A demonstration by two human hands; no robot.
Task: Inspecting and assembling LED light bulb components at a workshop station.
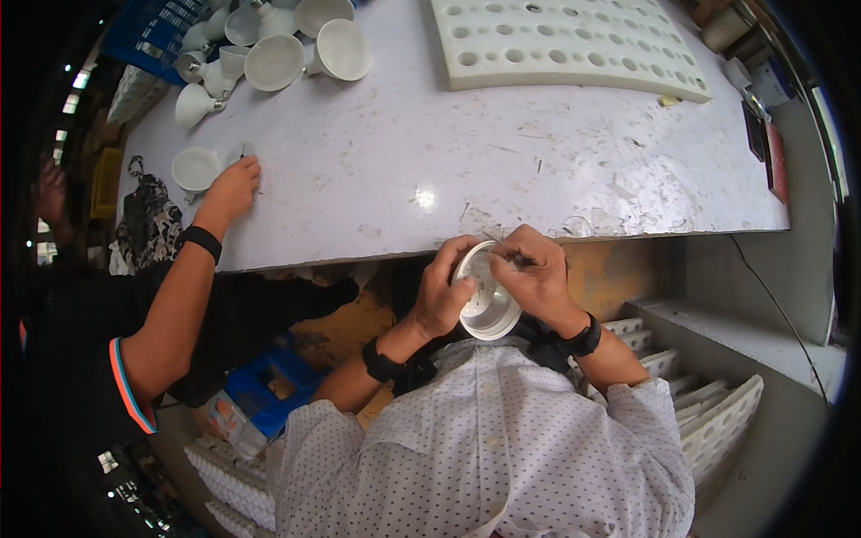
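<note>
At the near edge of a table [359, 179], a left hand [439, 294] curls its fingers around a white cup [495, 321], thumb inside; the right hand [538, 273] bunches its fingers at the cup's mouth, their hold unclear.

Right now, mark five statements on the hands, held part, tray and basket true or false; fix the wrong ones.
1. The left hand grips the white cup-shaped part. True.
2. The right hand rests at the table's far edge. False: the right hand is at the part's opening.
3. The co-worker's hand is over the table. True.
4. The perforated tray stands far left. False: the perforated tray lies far right.
5. The blue basket is far left. True.
</note>
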